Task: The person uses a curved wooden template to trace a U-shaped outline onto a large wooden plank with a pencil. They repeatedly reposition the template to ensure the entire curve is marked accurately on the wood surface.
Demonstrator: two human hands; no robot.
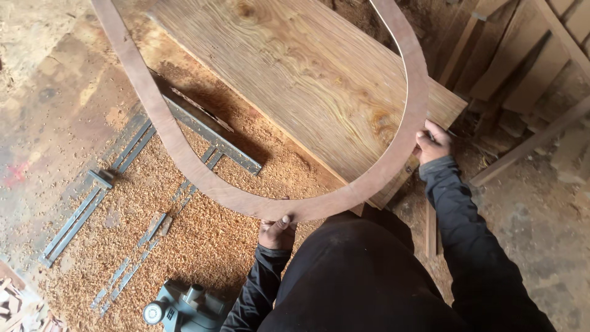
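Fingers of the left hand (276, 232) pinch the near bottom of a thin curved template (184, 154) while the right hand (432, 142) grips its right limb, keeping the loop flat on the wide plank (307, 74) above the sawdust-covered floor (203, 240) so its outline stays steady.

The big board (307, 80) is bare wood, matt, with wavy brown grain and a dark knot. The thin curved strip (413, 110) looks like smooth, flat reddish-brown wood, dull and not shiny. The floor (55, 104) is rough and dusty, covered with soft orange sawdust (203, 240). The long rails (212, 132) are grey metal, dull, with dust on them. The power tool (184, 307) has a hard grey-green plastic body. The sleeves (458, 209) are dark, soft cloth.
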